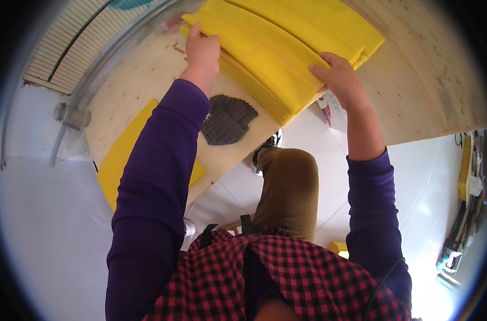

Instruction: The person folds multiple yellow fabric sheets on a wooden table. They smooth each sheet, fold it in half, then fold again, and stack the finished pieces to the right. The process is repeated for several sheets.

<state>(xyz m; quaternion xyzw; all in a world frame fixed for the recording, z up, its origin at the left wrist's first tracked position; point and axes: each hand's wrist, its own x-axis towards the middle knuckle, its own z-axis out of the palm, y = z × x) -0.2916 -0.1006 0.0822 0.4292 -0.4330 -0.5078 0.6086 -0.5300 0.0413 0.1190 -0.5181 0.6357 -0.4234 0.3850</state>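
A thick stack of yellow sheets (pixel 270 64) lies across the far part of a pale wooden table, its layers showing along the near edge. Whether they are cloth or soft plastic I cannot tell. My left hand (pixel 201 51) is closed on the stack's left end, thumb on top at the corner. At the right end, my right hand (pixel 340 77) grips the near edge, thumb above and the other fingers hidden beneath. Behind it lies a second yellow pile (pixel 329 24), partly overlapped. A crumpled dark grey textured cloth (pixel 227 120) rests on the table between my arms.
Another flat yellow sheet (pixel 128 144) lies at the table's left end, partly under my left forearm. The wooden table (pixel 414 96) has its near edge in front of my knee. A pipe fitting (pixel 72 116) is on the left wall. Assorted items (pixel 465 198) stand at the far right.
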